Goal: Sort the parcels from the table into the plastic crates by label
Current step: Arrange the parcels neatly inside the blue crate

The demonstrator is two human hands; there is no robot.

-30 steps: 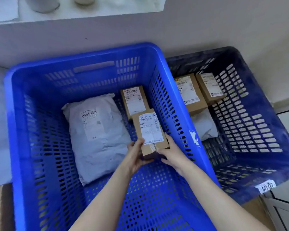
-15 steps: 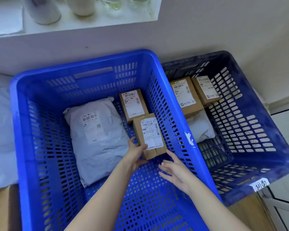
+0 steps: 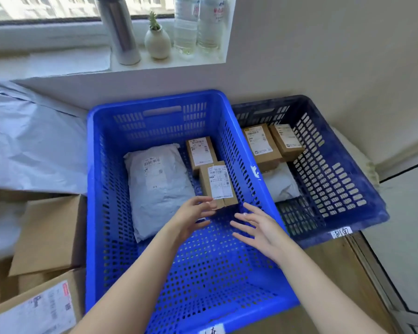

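Observation:
A small brown box (image 3: 217,183) with a white label lies in the bright blue crate (image 3: 99,189), leaning on a second brown box (image 3: 201,152). A grey mailer bag (image 3: 158,186) lies to their left. My left hand (image 3: 191,218) hovers just in front of the small box, fingertips close to its near end, fingers loosely spread. My right hand (image 3: 258,227) is open with spread fingers, apart from the box. The dark blue crate (image 3: 362,189) on the right holds two brown boxes (image 3: 262,145) (image 3: 286,141) and a grey bag (image 3: 281,183).
Cardboard boxes (image 3: 48,235) and a labelled parcel (image 3: 34,312) lie at the left. A large grey mailer (image 3: 29,150) sits at the back left. The windowsill holds a steel flask (image 3: 120,30), a small vase (image 3: 157,42) and water bottles (image 3: 198,22). Each crate's front carries a paper tag.
Both hands have let go of the small brown box, which now lies in the bright blue crate. The hands have pulled back a little, and the camera has tilted up.

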